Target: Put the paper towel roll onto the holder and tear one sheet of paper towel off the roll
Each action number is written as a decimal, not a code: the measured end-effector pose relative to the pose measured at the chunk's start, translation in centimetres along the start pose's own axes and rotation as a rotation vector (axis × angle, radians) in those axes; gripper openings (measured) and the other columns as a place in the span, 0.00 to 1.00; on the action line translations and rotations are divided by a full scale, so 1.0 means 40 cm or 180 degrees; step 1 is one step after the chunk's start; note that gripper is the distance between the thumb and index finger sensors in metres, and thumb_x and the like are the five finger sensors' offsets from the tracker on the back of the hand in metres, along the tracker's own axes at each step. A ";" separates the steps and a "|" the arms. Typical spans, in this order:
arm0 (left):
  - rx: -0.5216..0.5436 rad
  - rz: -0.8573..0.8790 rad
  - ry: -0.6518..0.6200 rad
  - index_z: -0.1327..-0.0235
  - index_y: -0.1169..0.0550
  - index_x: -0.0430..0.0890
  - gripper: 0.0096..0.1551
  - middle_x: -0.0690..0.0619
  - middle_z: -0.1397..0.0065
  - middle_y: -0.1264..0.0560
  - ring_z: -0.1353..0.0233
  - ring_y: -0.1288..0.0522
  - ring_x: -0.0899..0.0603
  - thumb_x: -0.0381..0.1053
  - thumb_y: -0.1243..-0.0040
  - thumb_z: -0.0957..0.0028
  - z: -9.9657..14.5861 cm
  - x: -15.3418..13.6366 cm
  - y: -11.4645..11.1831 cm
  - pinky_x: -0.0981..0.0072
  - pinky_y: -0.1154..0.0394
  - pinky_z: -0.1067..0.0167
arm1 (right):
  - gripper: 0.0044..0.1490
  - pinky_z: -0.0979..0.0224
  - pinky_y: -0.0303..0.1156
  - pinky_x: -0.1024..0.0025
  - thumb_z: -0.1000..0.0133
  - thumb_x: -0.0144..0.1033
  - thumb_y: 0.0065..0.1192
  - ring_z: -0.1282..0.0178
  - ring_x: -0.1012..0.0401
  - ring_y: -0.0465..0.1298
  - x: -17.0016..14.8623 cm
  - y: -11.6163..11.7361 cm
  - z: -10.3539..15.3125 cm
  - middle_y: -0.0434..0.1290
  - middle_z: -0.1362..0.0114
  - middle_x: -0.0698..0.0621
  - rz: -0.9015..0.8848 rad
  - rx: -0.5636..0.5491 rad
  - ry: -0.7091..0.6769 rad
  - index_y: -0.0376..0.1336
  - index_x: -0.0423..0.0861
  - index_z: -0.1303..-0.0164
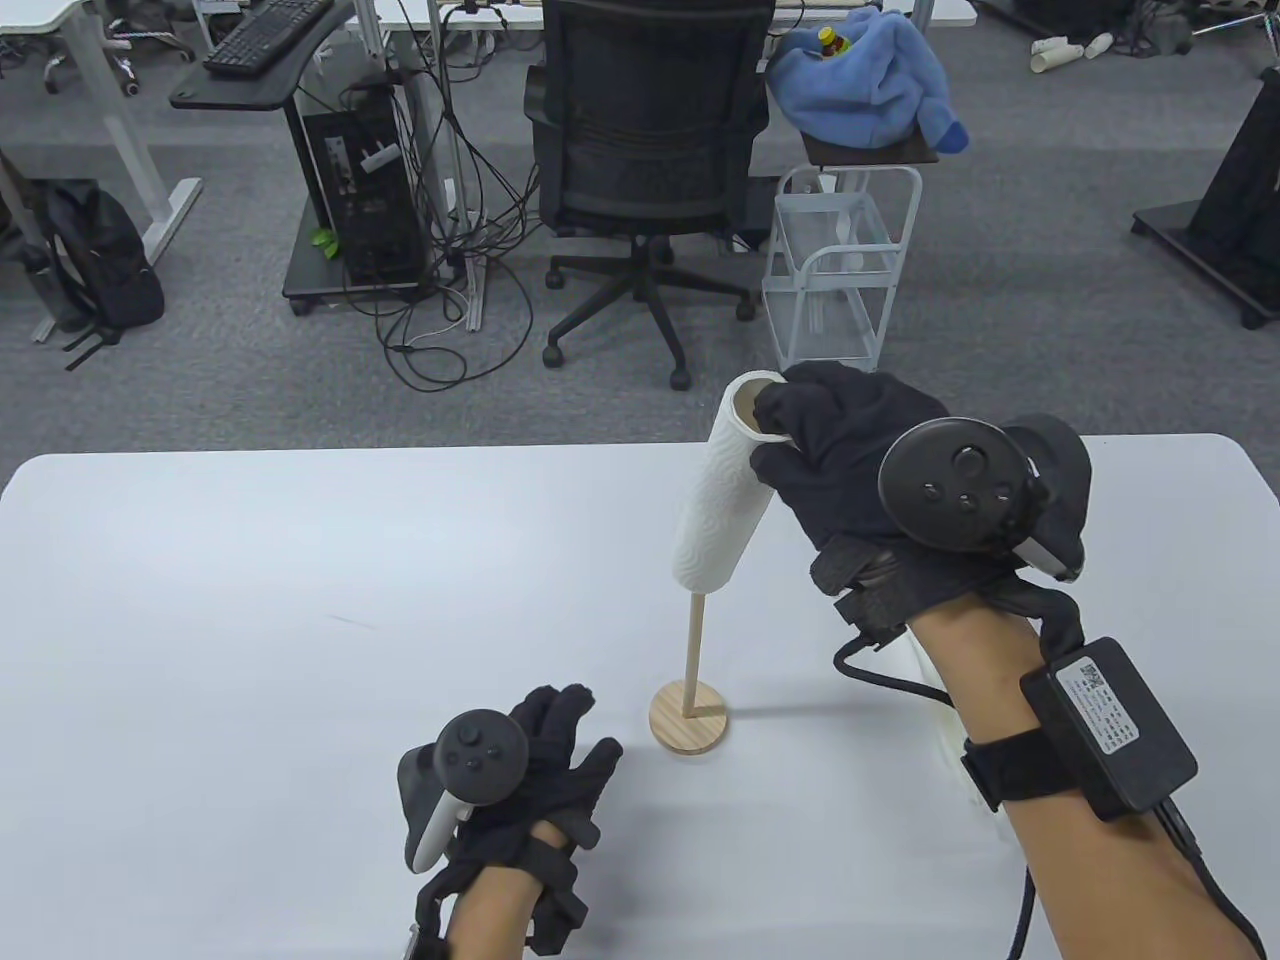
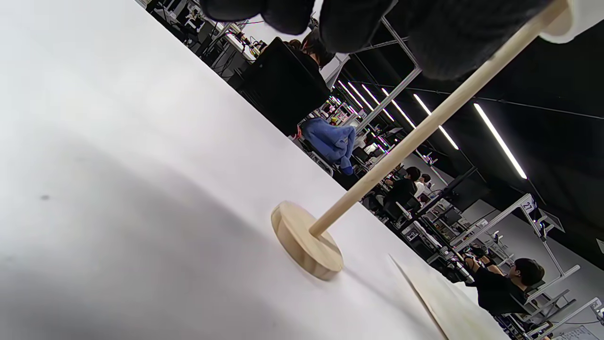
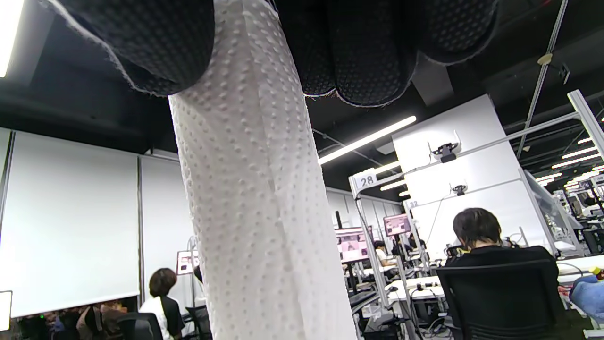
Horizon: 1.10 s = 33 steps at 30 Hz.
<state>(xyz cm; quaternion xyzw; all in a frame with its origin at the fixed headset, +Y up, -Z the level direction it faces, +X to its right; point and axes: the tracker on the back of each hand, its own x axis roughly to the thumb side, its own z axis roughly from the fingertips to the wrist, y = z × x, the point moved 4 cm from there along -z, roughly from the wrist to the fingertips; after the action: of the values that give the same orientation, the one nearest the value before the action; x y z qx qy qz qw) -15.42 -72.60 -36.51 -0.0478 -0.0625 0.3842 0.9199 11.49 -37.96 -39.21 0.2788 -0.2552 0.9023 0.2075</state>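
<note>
Gloved and strapped with a tracker, the right hand (image 1: 850, 450) hangs above the worktop (image 1: 250, 600), its grip curled round the upper end of the paper towel roll (image 1: 722, 490); in the right wrist view the fingers (image 3: 358, 52) and thumb press the embossed paper from both sides. That roll tilts slightly, its lower end sitting over the top of the holder (image 1: 690, 700), whose wooden rod runs up into the cardboard core. The holder's round base stands flat on the white worktop, near the middle and toward the near edge. Just beside the base, the left hand (image 1: 545, 760) rests at the near edge with its grip loosely spread and holding nothing. A pale sheet (image 2: 453, 307) lies on the worktop to the right of the base, under the right forearm.

Beyond the far edge, grey carpet carries a black office chair (image 1: 650, 150), a computer tower (image 1: 365, 190) with tangled cables, and a white wire cart (image 1: 840, 260). On the cart's top lies a blue cloth (image 1: 870, 80) with a yellow-capped bottle (image 1: 832, 40) poking out.
</note>
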 end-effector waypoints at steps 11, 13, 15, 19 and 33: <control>-0.0001 0.0005 0.0000 0.24 0.40 0.50 0.40 0.43 0.20 0.50 0.20 0.50 0.28 0.62 0.43 0.47 0.000 0.000 0.000 0.26 0.55 0.30 | 0.30 0.33 0.64 0.49 0.46 0.49 0.63 0.37 0.45 0.71 -0.029 0.100 0.029 0.64 0.26 0.40 0.0016 0.0227 0.0013 0.60 0.55 0.34; -0.0008 0.0001 0.0005 0.24 0.40 0.50 0.40 0.43 0.20 0.50 0.21 0.50 0.28 0.62 0.43 0.47 -0.001 0.000 0.000 0.27 0.55 0.30 | 0.30 0.33 0.64 0.49 0.45 0.49 0.63 0.37 0.45 0.71 -0.034 0.119 0.035 0.64 0.26 0.40 0.0044 0.0279 0.0014 0.60 0.55 0.34; -0.0018 -0.0001 0.0008 0.24 0.40 0.50 0.40 0.43 0.20 0.50 0.20 0.51 0.28 0.62 0.43 0.47 -0.001 0.001 -0.001 0.27 0.55 0.30 | 0.30 0.33 0.64 0.49 0.45 0.49 0.63 0.37 0.45 0.71 -0.038 0.139 0.041 0.64 0.26 0.40 0.0062 0.0322 0.0013 0.60 0.55 0.34; -0.0016 0.0001 0.0008 0.24 0.40 0.50 0.41 0.43 0.20 0.50 0.20 0.51 0.28 0.62 0.43 0.47 -0.001 0.001 -0.001 0.27 0.55 0.30 | 0.30 0.33 0.64 0.49 0.45 0.49 0.63 0.37 0.45 0.71 -0.047 0.177 0.053 0.64 0.26 0.40 0.0045 0.0399 0.0023 0.60 0.55 0.34; -0.0072 -0.0004 0.0022 0.24 0.40 0.50 0.41 0.43 0.20 0.50 0.20 0.51 0.28 0.62 0.42 0.48 -0.001 0.002 -0.005 0.27 0.55 0.30 | 0.31 0.32 0.64 0.49 0.45 0.50 0.62 0.36 0.45 0.71 -0.074 0.287 0.101 0.63 0.25 0.40 -0.0001 0.0579 0.0055 0.58 0.55 0.33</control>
<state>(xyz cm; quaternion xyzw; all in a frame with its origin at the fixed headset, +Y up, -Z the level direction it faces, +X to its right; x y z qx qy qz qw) -15.22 -72.68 -36.51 -0.0594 -0.0637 0.3828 0.9197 9.42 -49.97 -42.07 0.2888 -0.1702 0.9241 0.1836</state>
